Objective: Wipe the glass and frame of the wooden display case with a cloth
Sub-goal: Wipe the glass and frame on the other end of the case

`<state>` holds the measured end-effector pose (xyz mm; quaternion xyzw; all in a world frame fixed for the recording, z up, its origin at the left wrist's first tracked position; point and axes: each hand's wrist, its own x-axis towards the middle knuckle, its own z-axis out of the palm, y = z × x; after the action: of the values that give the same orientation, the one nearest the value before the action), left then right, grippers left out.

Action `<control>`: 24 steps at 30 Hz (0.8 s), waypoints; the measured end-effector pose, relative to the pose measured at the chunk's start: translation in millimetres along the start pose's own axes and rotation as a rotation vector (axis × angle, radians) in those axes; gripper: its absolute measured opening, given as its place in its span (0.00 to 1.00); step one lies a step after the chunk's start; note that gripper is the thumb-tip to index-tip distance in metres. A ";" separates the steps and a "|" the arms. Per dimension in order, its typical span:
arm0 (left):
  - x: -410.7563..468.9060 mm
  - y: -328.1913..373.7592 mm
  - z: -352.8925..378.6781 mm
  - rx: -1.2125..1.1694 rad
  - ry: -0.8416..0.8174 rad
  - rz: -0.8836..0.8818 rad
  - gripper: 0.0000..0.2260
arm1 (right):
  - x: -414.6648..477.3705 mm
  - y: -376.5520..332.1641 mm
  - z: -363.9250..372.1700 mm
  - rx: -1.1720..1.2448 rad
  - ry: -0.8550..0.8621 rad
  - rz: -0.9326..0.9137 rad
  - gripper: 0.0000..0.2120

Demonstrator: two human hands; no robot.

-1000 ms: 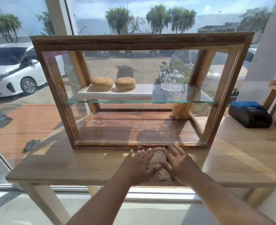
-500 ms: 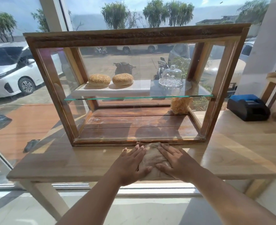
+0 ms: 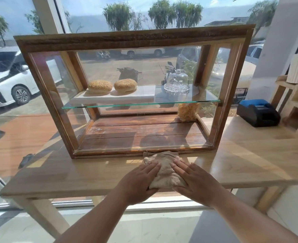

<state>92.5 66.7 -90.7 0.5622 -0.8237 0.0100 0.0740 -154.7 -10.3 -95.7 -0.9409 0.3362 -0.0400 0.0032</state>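
Observation:
The wooden display case [image 3: 134, 38] stands on a light wooden table [image 3: 57, 172], glass on its front and sides. A beige cloth [image 3: 164, 170] lies flat on the table just in front of the case's bottom rail, its far edge touching the rail. My left hand [image 3: 139, 181] presses on the cloth's left side with fingers spread. On the cloth's right side lies my right hand [image 3: 195, 181], also flat. Inside the case, two seeded buns [image 3: 112, 86] and a glass dome dish [image 3: 177, 82] sit on the glass shelf.
A black and blue device [image 3: 257, 112] sits on the table right of the case. A wooden rack [image 3: 295, 102] with a white ribbed pot stands at the far right. Behind the table is a large window onto parked cars.
The cloth was bunched between my hands a second ago; now it is spread flatter and lies further forward against the case's bottom rail. Both hands have slid forward with it.

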 end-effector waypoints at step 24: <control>194.0 176.8 25.0 -0.324 -0.071 0.059 0.30 | -118.5 157.6 -27.0 0.110 -0.077 0.764 0.24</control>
<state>-143.5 -50.2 -77.8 0.5182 -0.8329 -0.1408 0.1341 -347.9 -56.7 -82.6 -0.7472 0.6594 -0.0185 0.0809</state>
